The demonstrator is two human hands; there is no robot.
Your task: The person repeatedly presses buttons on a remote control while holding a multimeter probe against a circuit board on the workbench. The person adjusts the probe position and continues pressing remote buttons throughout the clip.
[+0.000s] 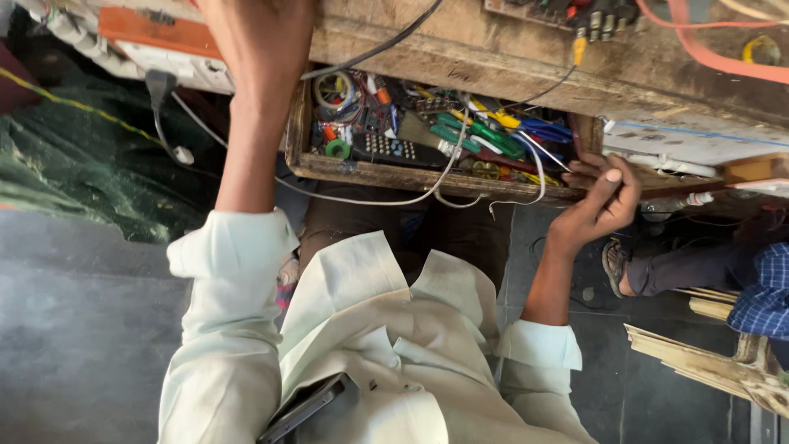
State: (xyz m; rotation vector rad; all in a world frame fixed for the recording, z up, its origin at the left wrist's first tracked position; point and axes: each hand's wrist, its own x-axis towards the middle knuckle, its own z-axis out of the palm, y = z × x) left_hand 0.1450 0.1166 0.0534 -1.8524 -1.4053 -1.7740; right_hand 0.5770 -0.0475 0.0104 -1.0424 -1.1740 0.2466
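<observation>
Under the worn wooden workbench (509,57), the drawer (394,174) of tools and wires stands pulled out over my lap, long axis running left to right, open face upward. My right hand (604,197) curls around its right front corner. My left hand (259,41) reaches up onto the bench; I cannot tell its grip. Nothing is lifted out yet.

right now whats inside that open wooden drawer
The wooden drawer holds green-handled tools, tape rolls, a dark keypad device and white wires. The right hand grips its right corner. Lower layers are covered by clutter.
</observation>
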